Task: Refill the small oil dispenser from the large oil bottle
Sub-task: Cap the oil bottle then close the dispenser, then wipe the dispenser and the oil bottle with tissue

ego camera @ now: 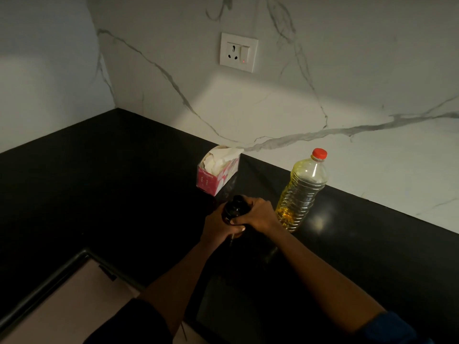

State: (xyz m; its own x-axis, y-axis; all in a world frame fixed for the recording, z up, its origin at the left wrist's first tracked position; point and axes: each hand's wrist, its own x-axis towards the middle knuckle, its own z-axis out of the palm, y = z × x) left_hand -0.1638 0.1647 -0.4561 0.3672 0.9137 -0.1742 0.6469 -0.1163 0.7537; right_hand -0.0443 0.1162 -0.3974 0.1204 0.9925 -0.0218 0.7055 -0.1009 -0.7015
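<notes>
Centrally: small oil dispenser, dark, black-topped, over the black countertop; whether its base rests there cannot be told in the dim light. Left hand: fingers wrapped round the dispenser's lower body. Right hand: fingers curled over its upper part, apparently at the cap. Large oil bottle: clear, yellow oil, red cap on, upright just beside the right hand. Pink tissue box: behind the dispenser, near the marble wall. Wall socket: red indicator lit
</notes>
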